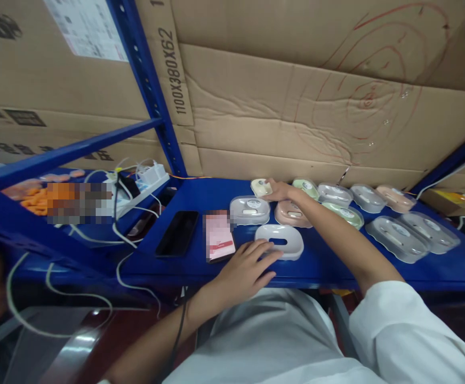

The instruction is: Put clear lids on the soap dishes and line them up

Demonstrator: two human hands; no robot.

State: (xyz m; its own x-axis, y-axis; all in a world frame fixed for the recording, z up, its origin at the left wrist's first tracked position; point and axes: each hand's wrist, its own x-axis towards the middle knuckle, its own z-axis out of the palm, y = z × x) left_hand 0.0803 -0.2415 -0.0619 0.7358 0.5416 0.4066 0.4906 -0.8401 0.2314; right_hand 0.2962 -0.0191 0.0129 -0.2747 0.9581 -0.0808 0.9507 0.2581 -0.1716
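Note:
On the blue shelf in front of me lies an oval, pale grey soap dish [292,242] with a slot in its middle. My left hand [250,265] rests at the dish's left edge, fingers stretched out and spread over the rim. My right hand [279,190] reaches to the back of the shelf, its fingers closed at the right side of a small cream-coloured soap box [259,187]. Just below that hand stand a grey soap box [249,211] with a clear lid and a pink soap box [289,214], the latter partly covered by my right forearm.
More lidded boxes stand right of my forearm: a green box [341,214], a grey box [396,237] and several others. A black phone [177,233] and a phone with a pink screen [221,242] lie left. Beyond the blue post are a power strip [148,186] and cables. Cardboard [256,122] backs the shelf.

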